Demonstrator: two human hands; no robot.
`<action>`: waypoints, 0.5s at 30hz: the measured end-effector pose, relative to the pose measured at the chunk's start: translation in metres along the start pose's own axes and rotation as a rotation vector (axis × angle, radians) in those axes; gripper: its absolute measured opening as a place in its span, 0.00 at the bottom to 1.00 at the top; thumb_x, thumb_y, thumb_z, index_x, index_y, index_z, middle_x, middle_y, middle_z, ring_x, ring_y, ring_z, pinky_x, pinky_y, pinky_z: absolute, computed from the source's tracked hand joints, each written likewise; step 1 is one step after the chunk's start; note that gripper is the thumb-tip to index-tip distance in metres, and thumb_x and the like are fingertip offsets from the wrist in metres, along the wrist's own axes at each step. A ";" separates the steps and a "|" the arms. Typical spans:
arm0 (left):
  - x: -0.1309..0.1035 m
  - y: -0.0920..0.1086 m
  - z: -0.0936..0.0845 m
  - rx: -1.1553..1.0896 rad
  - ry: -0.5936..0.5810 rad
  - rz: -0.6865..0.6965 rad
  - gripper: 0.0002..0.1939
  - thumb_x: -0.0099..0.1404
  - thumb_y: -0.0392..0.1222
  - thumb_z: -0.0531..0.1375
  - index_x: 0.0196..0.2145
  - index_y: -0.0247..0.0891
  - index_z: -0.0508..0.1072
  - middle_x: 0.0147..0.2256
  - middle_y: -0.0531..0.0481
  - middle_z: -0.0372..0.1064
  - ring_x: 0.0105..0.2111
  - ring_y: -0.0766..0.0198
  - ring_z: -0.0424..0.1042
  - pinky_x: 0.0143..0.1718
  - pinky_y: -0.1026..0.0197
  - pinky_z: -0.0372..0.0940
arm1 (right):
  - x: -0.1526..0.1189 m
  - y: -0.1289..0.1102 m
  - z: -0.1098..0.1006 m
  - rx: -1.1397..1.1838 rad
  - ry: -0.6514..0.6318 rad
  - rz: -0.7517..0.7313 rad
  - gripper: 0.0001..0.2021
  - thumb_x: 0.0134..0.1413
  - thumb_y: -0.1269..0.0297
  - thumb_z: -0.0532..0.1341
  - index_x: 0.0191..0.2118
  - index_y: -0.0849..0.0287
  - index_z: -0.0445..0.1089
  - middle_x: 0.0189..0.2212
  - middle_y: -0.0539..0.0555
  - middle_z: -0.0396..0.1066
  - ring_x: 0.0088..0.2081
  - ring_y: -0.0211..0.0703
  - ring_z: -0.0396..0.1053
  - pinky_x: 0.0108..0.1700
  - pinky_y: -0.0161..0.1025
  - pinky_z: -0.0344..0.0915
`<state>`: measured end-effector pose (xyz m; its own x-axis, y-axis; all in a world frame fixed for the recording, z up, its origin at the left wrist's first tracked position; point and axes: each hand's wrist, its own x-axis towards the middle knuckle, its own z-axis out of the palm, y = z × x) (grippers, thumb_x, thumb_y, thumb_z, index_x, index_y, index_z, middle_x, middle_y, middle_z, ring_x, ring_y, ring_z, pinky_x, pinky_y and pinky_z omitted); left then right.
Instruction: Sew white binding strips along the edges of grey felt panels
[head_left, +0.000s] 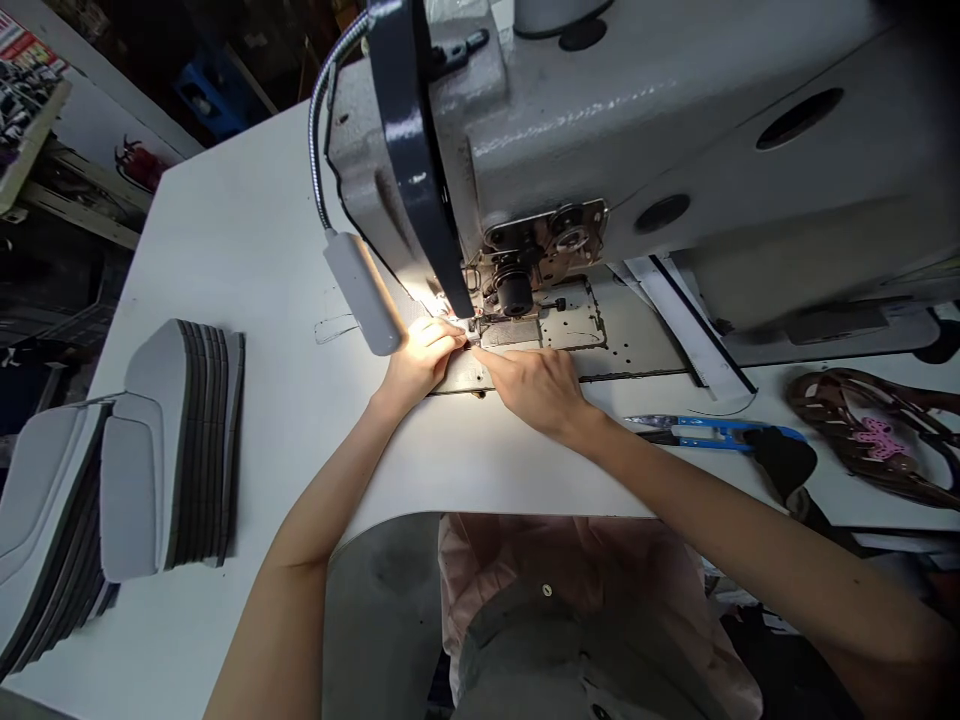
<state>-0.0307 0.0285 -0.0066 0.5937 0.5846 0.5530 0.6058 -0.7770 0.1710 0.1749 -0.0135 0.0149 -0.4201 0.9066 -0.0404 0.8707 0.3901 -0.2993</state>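
My left hand lies on the bed of a grey sewing machine, its fingers pressed together at the left of the needle area. My right hand rests on the metal bed plate with fingers curled and the fingertips close to the presser foot. The fingertips of both hands nearly meet there. Whatever lies between them is too small and hidden to name. A lamp on a flexible metal neck lights the spot, just beside my left hand.
Stacks of grey padded pieces stand on the white table at left. To the right lie blue thread snips, a black cloth-like item and a brown sandal-like strap piece. White strips rest by the machine.
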 end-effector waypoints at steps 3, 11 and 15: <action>0.001 -0.006 0.003 0.011 0.026 0.007 0.10 0.73 0.35 0.54 0.38 0.38 0.75 0.38 0.47 0.78 0.39 0.62 0.76 0.43 0.57 0.70 | -0.002 0.001 0.002 0.006 0.024 -0.036 0.19 0.62 0.70 0.52 0.52 0.52 0.75 0.28 0.53 0.74 0.28 0.42 0.66 0.30 0.40 0.41; 0.000 -0.011 0.011 0.034 0.042 -0.062 0.10 0.73 0.37 0.54 0.38 0.37 0.76 0.39 0.48 0.79 0.39 0.60 0.74 0.42 0.57 0.69 | -0.004 0.001 0.005 -0.003 0.077 -0.092 0.16 0.60 0.72 0.53 0.45 0.56 0.76 0.28 0.54 0.74 0.29 0.42 0.65 0.32 0.40 0.44; 0.000 -0.012 0.011 0.015 0.012 -0.088 0.12 0.74 0.38 0.52 0.37 0.38 0.75 0.37 0.48 0.78 0.38 0.60 0.74 0.42 0.57 0.69 | -0.004 0.000 0.005 -0.016 0.076 -0.098 0.17 0.61 0.73 0.52 0.48 0.55 0.75 0.28 0.54 0.74 0.29 0.43 0.65 0.32 0.40 0.44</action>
<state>-0.0322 0.0405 -0.0173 0.5312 0.6475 0.5464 0.6634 -0.7190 0.2071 0.1755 -0.0179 0.0098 -0.4831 0.8734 0.0611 0.8307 0.4793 -0.2831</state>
